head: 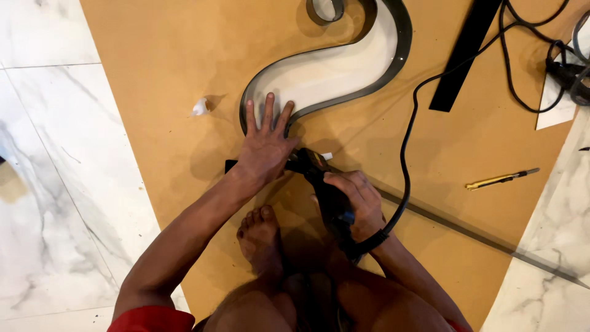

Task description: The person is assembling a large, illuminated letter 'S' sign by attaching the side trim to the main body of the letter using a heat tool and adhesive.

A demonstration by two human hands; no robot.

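Now right hand (359,200) grip wrapped on black power tool (329,193); left hand (265,147) spread flat beside.

A plain tan-brown fibreboard sheet (166,92) lies on the white grey-veined marble floor (49,184). At 12 o'clock, the curved dark-grey metal strip (402,37) frames a white panel (326,74). The black corded power tool (329,193) sits centre; a yellow-and-black utility knife (498,179) at 3 o'clock.

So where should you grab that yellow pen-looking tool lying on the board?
Grab the yellow utility knife around its yellow middle, coming from above. It lies flat and alone on the brown board, and its darker right tip may be the blade end, so avoid that.
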